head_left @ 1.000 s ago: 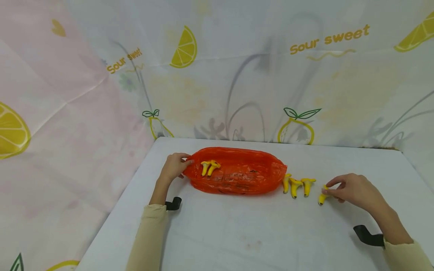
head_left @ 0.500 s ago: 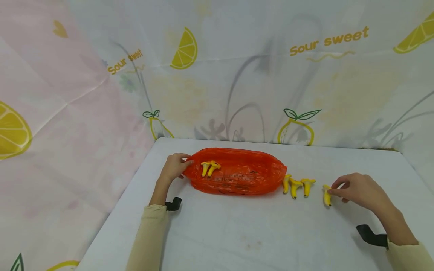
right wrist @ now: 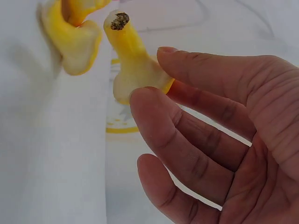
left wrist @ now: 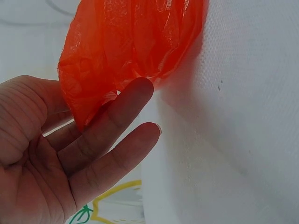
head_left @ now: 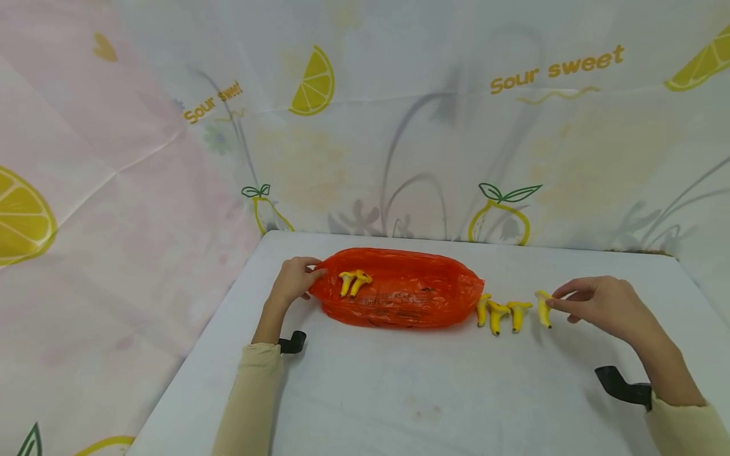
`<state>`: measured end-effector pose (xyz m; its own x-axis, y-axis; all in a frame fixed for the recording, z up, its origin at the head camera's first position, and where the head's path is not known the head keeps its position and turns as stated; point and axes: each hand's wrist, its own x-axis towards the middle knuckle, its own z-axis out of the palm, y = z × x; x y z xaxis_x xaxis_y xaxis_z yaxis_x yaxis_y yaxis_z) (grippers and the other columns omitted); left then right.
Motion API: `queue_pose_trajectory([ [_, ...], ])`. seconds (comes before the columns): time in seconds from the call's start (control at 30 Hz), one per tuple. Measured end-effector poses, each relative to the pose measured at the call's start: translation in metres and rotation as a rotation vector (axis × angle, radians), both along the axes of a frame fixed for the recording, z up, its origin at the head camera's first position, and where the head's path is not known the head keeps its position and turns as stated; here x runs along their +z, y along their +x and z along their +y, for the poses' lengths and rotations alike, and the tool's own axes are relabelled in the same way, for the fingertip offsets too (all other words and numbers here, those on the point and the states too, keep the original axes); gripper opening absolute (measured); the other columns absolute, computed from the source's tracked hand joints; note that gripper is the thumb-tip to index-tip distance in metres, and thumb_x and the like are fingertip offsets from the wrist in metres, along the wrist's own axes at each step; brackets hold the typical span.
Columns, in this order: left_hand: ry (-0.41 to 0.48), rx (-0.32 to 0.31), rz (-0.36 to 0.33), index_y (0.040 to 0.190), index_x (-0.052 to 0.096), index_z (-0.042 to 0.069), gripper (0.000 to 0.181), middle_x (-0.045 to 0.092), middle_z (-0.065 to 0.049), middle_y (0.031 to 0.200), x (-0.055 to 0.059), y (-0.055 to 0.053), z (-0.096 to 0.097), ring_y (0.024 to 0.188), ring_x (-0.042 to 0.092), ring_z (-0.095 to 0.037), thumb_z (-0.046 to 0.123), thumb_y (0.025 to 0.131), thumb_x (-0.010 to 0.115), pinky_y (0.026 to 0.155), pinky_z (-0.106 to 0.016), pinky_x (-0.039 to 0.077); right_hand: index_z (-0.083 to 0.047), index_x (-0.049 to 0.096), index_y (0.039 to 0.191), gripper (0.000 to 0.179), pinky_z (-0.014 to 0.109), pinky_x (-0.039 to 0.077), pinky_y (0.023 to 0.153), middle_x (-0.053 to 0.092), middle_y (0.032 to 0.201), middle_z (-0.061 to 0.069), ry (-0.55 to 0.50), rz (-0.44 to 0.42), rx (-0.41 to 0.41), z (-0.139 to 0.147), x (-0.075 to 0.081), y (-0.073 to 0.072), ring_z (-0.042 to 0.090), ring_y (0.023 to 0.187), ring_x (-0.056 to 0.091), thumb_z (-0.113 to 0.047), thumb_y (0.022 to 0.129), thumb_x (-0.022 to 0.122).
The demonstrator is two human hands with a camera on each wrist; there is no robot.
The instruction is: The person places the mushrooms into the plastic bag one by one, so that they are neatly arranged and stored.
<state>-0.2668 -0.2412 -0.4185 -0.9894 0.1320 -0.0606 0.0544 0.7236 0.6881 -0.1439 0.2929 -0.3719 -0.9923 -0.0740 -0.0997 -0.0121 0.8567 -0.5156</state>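
Note:
A red plastic bag [head_left: 410, 310] lies spread with its mouth open on the table. My left hand [head_left: 292, 278] pinches its left edge; the left wrist view shows the red film [left wrist: 126, 42] going in behind the fingers. Two yellow chanterelle-like mushrooms [head_left: 345, 285] sit inside at the left end. To the bag's right, my right hand [head_left: 607, 310] holds another yellow mushroom [head_left: 544, 310] by its flared cap between thumb and fingertips. Its dark stem end [right wrist: 120, 21] points away from the hand in the right wrist view.
Three more yellow mushrooms [head_left: 498, 318] stand in a row between the bag and my right hand, the leftmost at the bag's right end. The white table [head_left: 433, 386] backs onto a lemon-printed cloth [head_left: 365, 139]. Black straps with short protruding parts [head_left: 621, 386] sit on both wrists.
My right hand has raised its mushroom from the tabletop, away from me and slightly left, bringing it closer to the row. The left hand and the bag have stayed in place.

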Motion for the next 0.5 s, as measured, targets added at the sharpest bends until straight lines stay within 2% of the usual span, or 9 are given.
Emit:
queue_pose_trajectory([
  [0.2, 0.0, -0.003, -0.006, 0.125, 0.064, 0.0, 0.036, 0.068, -0.023, 0.109, -0.001, -0.001, 0.0, 0.064, 0.066, -0.02, 0.021, 0.096, 0.066, 0.051, -0.032, 0.058, -0.007, 0.073, 0.107, 0.048, 0.031, 0.046, 0.06, 0.074, 0.085, 0.003, -0.075, 0.064, -0.031, -0.009, 0.008, -0.002, 0.021, 0.074, 0.068, -0.051, 0.086, 0.072],
  [0.5, -0.005, -0.005, 0.0, 0.124, 0.066, 0.0, 0.036, 0.068, -0.022, 0.107, -0.001, -0.002, 0.0, 0.063, 0.067, -0.02, 0.021, 0.095, 0.067, 0.051, -0.032, 0.057, -0.008, 0.073, 0.107, 0.044, 0.029, 0.051, 0.058, 0.074, 0.086, 0.004, -0.218, 0.144, -0.052, -0.026, 0.014, -0.009, 0.015, 0.07, 0.069, -0.047, 0.086, 0.074],
])
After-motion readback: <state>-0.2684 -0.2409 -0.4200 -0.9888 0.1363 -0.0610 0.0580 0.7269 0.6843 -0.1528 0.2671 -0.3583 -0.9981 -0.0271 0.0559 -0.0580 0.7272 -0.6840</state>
